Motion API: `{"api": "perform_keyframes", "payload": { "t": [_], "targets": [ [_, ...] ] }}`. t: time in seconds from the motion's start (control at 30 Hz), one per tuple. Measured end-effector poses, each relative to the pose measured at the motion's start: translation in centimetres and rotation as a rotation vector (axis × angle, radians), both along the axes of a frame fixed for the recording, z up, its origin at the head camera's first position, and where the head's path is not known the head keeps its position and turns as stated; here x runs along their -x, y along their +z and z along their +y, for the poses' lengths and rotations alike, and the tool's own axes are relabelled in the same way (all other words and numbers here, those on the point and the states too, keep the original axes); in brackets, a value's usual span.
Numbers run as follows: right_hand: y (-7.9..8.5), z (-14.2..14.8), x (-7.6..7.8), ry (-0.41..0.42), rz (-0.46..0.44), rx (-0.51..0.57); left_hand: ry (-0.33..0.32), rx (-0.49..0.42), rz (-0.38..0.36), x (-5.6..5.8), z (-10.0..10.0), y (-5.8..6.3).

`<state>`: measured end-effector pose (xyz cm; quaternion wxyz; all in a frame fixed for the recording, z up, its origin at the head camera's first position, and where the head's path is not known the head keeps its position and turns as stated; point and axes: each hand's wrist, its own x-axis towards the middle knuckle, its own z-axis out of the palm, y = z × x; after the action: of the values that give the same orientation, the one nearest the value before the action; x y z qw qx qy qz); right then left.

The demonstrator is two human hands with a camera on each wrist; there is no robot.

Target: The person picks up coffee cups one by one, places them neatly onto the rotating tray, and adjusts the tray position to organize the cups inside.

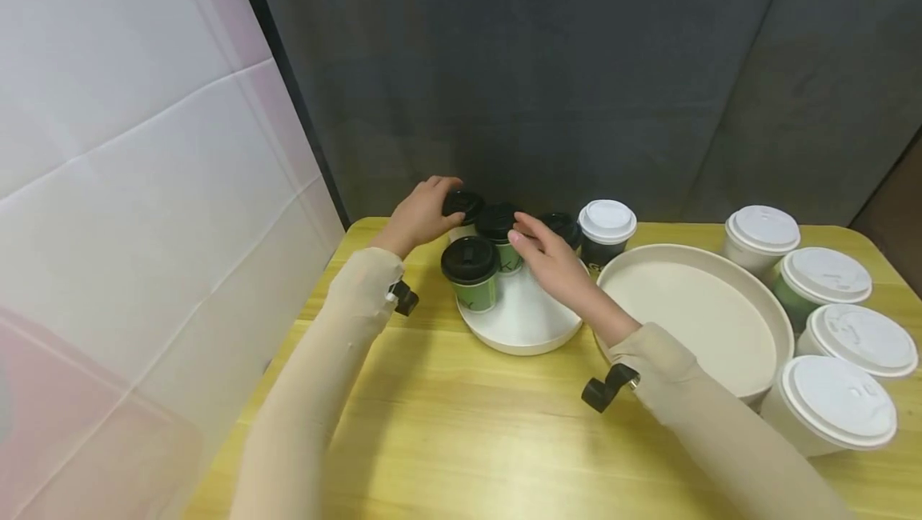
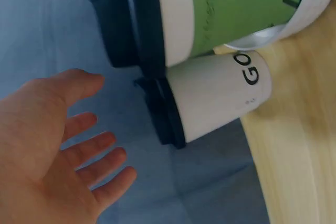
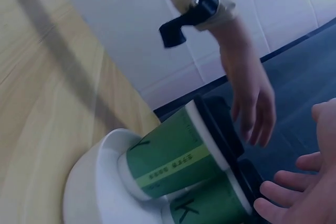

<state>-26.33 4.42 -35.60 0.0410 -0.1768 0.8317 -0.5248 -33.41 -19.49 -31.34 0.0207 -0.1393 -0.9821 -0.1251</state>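
Note:
My left hand (image 1: pixel 421 214) reaches over the back left, its relaxed fingers beside the black lid of a white paper cup (image 2: pixel 220 98) printed "GO". A gap shows between hand and cup in the left wrist view. My right hand (image 1: pixel 551 260) hovers at the right of a green paper cup (image 1: pixel 510 258) with a black lid, fingers loosely bent and holding nothing. Another green cup (image 1: pixel 475 294), black-lidded too, stands at the front left on a round white tray (image 1: pixel 522 338). A further black lid (image 1: pixel 563 226) is partly hidden behind my right hand.
A dark cup (image 1: pixel 603 252) with a white lid stands right of the white tray. A larger round cream tray (image 1: pixel 691 312) lies farther right, with several white-lidded cups (image 1: pixel 828 276) along its right side. A grey curtain (image 1: pixel 519 64) hangs behind the table.

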Motion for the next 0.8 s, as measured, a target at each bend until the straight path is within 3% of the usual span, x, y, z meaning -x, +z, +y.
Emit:
{"api": "perform_keyframes", "payload": {
  "t": [0.13,0.33,0.53,0.8],
  "targets": [
    [0.8,-0.8,0.8,-0.026,-0.002,0.041,0.026,0.019,-0.055,1.3,0.1,-0.4],
    [1.7,-1.8,1.7,-0.021,-0.083,0.160,0.028,0.027,-0.110,2.8,0.3,-1.2],
    [1.4,-2.3,1.7,-0.020,-0.117,0.179,0.021,0.046,-0.140,3.2,0.1,-2.0],
    [1.5,-2.4,1.3,-0.013,-0.085,0.185,0.006,0.050,-0.149,3.3,-0.2,-2.6]
  ]
}}
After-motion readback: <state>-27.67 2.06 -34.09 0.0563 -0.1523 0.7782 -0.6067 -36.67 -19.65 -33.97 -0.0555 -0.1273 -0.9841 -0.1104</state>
